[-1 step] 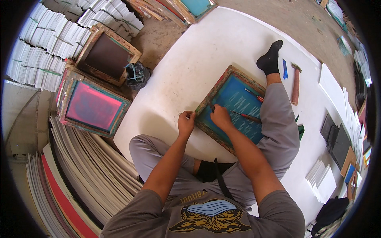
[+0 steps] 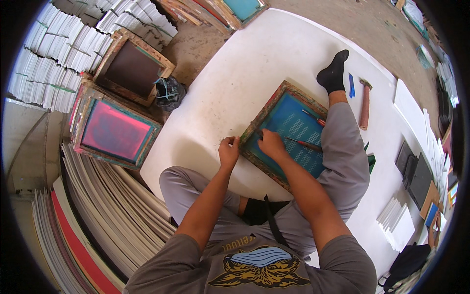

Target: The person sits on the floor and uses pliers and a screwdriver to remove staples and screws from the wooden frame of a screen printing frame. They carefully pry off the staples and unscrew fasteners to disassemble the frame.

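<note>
A wooden screen-printing frame [image 2: 268,113] with blue mesh lies tilted on the white surface in front of me, partly under my outstretched leg. My right hand [image 2: 271,145] is closed over its near left part, around something small and dark whose kind I cannot make out. At the frame's left corner, my left hand [image 2: 228,153] has thumb and fingers pinched together; what they hold is too small to tell. Two screwdrivers rest on the mesh: one with a red and black handle [image 2: 309,145] beside my right forearm, another [image 2: 320,121] next to my leg.
Beyond my leg lie a hammer [image 2: 365,105] and a blue cutter [image 2: 352,85]. Frames with pink [image 2: 116,130] and dark [image 2: 131,71] mesh lean at the left, near a black bag [image 2: 169,94]. Stacked sheets [image 2: 117,191] stand lower left; white sheets [image 2: 395,223] lie at right.
My right hand has shifted very slightly, and less of the dark thing shows above its fingers. The fingers of my left hand have moved slightly. The frame stays where it was.
</note>
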`<action>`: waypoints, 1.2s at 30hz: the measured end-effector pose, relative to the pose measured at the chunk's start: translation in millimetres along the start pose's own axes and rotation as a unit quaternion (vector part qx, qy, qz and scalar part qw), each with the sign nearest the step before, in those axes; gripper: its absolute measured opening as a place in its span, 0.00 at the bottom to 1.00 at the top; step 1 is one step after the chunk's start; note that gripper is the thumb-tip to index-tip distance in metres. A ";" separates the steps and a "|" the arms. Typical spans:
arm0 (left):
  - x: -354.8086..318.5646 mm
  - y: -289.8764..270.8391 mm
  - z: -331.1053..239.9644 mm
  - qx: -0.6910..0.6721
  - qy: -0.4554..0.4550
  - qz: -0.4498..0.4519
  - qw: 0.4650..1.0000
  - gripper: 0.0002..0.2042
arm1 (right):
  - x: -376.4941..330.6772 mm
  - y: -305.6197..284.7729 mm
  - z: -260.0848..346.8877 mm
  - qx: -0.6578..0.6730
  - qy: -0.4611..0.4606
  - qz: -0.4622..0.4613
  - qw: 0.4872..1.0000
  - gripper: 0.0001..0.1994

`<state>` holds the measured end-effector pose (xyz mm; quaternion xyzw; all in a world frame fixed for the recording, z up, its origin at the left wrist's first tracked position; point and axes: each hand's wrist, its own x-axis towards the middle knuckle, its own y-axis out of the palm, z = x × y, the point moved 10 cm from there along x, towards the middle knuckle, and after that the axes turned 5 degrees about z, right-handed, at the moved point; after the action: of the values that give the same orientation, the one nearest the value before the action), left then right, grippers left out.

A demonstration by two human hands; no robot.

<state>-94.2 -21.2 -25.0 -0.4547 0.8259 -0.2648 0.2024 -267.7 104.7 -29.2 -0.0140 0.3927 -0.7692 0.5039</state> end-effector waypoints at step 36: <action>-4.4 -4.3 -0.7 -0.022 -0.020 0.014 0.999 0.15 | -3.4 40.5 -20.3 0.621 0.171 0.158 0.748 0.23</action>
<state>-89.6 -19.2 -21.4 -0.4522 0.8340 -0.2344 0.2123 -243.6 111.9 -67.0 0.4962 -0.0954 -0.7420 0.4406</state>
